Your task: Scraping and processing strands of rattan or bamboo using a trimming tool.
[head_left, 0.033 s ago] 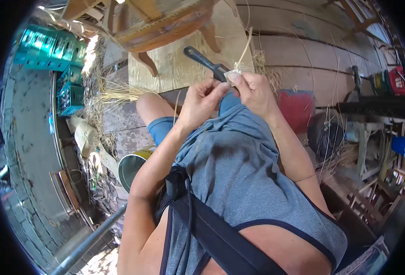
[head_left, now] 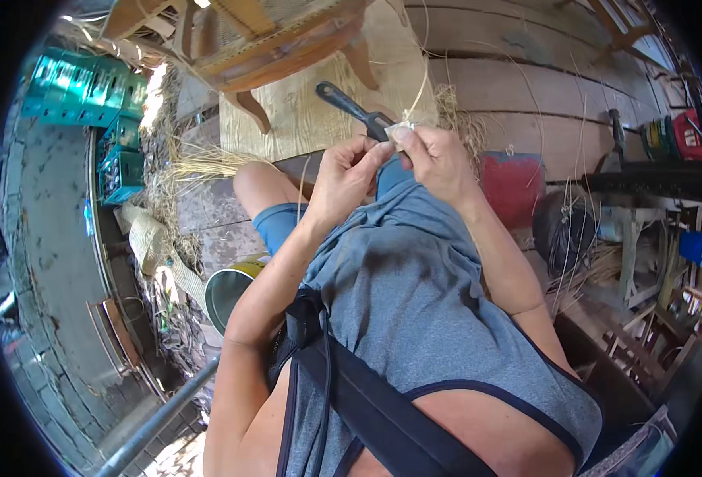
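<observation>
My right hand [head_left: 440, 159] is closed, its thumb pressing a small pale scrap, like cloth, [head_left: 399, 131] at the head of a black-handled tool [head_left: 343, 100]. The tool lies over my lap, its handle pointing away to the left; its working end is hidden by my fingers. From beside the scrap a thin pale cane strip [head_left: 421, 97] rises away from me. My left hand [head_left: 347, 176] is pinched close by, thumb against forefinger, its fingertips by the tool's head. A thin strand [head_left: 303, 181] shows beside the left wrist; whether it is the same strip, I cannot tell.
A wooden chair with a woven seat [head_left: 279, 60] stands ahead on a plywood sheet [head_left: 287, 119]. Loose cane strands [head_left: 208, 164] lie on the left. Teal crates [head_left: 120, 171], a tin bucket [head_left: 228, 290], a red panel [head_left: 511, 187] and a black bag [head_left: 561, 230] surround me.
The pale strip beyond my right hand has shifted slightly and looks more curved. Both hands keep nearly the same place and grip; the whole view has shifted a little.
</observation>
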A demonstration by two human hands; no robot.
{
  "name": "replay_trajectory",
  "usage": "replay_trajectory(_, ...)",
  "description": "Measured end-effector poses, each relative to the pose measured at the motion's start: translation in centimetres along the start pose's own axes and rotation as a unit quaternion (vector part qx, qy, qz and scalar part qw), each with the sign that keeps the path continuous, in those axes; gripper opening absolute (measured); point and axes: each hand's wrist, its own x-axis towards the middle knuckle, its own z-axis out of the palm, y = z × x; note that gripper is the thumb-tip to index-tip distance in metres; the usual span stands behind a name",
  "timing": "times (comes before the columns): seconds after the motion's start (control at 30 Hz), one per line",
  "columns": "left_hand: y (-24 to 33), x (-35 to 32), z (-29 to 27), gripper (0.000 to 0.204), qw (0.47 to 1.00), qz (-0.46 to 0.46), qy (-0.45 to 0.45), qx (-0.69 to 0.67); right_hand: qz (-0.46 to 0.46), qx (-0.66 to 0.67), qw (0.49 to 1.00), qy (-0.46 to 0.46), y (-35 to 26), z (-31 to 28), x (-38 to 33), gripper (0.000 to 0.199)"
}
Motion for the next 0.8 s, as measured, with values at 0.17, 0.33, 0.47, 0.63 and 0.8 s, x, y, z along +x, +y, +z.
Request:
replay_trajectory(0.17,0.0,0.1,1.0,0.022,0.997,-0.022,0.011,0.077,0.014,0.011,0.999,0.028,1.5,0.3,-1.6,0.036)
replay_trajectory(0.33,-2.1,-0.6,0.9,0.016,0.974,0.111,0.013,0.195,-0.011,-0.007,0.999,0.033,2.8,0.8,-2.2,0.036)
replay_trajectory(0.47,-1.8,-2.2,0.5,0.011,0.963,0.133,0.027,0.232,0.063,0.063,0.995,0.040,3.7,0.3,-1.7,0.036)
replay_trajectory(0.63,0.2,-5.4,-0.4,0.007,0.953,0.147,0.023,0.263,0.065,0.110,0.992,0.015,2.8,-1.5,-0.4,0.039)
replay_trajectory(0.8,2.4,-10.1,-2.4,0.007,0.941,0.103,0.035,0.319,0.103,0.196,0.975,0.013,3.2,-3.1,0.9,0.034)
